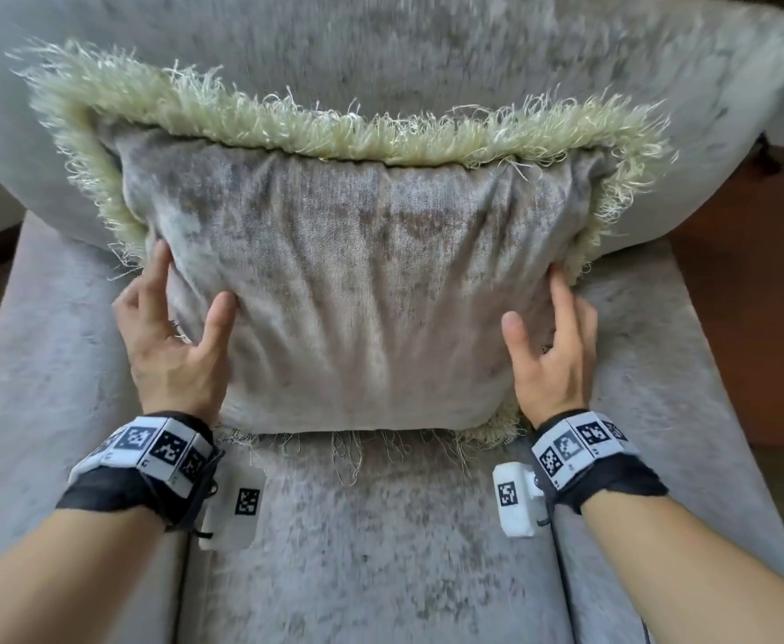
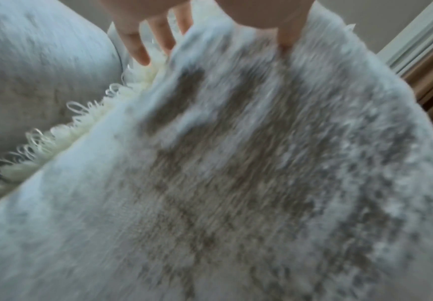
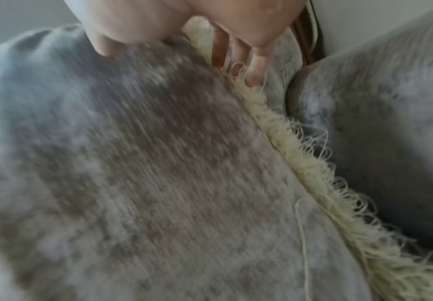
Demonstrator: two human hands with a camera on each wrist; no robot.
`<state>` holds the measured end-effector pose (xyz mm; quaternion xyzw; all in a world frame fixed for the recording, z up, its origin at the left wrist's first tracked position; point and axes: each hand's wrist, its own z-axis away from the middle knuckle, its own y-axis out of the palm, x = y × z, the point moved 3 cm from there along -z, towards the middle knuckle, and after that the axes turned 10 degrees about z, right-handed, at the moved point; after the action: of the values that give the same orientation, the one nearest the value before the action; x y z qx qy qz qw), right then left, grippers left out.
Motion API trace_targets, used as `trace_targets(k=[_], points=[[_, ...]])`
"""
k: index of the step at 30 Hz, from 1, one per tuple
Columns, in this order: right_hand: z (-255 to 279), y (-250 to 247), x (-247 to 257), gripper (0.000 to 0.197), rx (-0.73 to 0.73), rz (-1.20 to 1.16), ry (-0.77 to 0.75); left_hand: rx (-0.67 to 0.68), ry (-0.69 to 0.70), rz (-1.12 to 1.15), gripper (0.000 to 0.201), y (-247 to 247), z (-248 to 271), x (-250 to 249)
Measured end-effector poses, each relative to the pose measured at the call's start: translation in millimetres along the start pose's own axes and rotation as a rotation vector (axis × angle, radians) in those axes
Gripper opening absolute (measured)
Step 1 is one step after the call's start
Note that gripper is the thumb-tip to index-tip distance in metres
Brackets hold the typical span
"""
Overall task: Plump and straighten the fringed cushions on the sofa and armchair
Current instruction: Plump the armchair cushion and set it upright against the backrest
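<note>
A grey velvet cushion with a pale yellow fringe stands upright on the armchair seat, leaning on the backrest. My left hand holds its lower left side, thumb on the front and fingers along the edge. My right hand holds the lower right side the same way. The fabric creases between them. In the left wrist view the left hand reaches behind the cushion over the fringe. In the right wrist view the right hand does likewise on the cushion.
The armchair's padded arms flank the seat closely on both sides. Brown wooden floor shows to the right of the chair. Loose fringe threads hang over the seat below the cushion.
</note>
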<state>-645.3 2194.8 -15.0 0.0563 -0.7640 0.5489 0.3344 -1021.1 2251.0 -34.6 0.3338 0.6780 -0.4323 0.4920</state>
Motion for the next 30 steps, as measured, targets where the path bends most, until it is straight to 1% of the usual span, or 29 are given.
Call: trace_targets(k=[3, 5, 7, 9, 11, 12, 14, 18, 21, 23, 27, 30], points=[[10, -25, 16, 0.070, 0.063, 0.079, -0.011, 0.076, -0.042, -0.189, 0.063, -19, 6, -26], [16, -37, 28, 0.060, 0.139, 0.138, -0.041, 0.175, -0.090, -0.294, 0.054, -27, 10, -41], [24, -48, 37, 0.059, 0.267, 0.270, -0.080, 0.325, -0.127, -0.422, 0.045, -32, 18, -56], [32, -60, 47, 0.058, 0.438, 0.438, -0.117, 0.509, -0.137, -0.539, 0.044, -36, 27, -74], [40, -75, 58, 0.055, 0.598, 0.542, -0.145, 0.662, -0.157, -0.594, 0.043, -38, 37, -96], [43, -82, 63, 0.052, 0.666, 0.565, -0.145, 0.709, -0.160, -0.628, 0.043, -40, 42, -108], [47, -96, 75, 0.049, 0.761, 0.598, -0.148, 0.759, -0.125, -0.705, 0.043, -42, 53, -131], [52, -130, 104, 0.047, 0.813, 0.667, -0.262, 0.830, -0.028, -0.845, 0.042, -46, 79, -179], [63, -157, 125, 0.048, 0.830, 0.712, -0.373, 0.959, 0.079, -0.959, 0.046, -50, 103, -215], [73, -172, 136, 0.048, 0.868, 0.731, -0.425, 1.039, 0.133, -1.014, 0.048, -52, 116, -237], [88, -192, 147, 0.048, 0.954, 0.725, -0.460, 1.149, 0.207, -1.014, 0.048, -48, 140, -272], [94, -203, 154, 0.047, 0.962, 0.733, -0.493, 1.160, 0.250, -0.999, 0.048, -45, 151, -289]])
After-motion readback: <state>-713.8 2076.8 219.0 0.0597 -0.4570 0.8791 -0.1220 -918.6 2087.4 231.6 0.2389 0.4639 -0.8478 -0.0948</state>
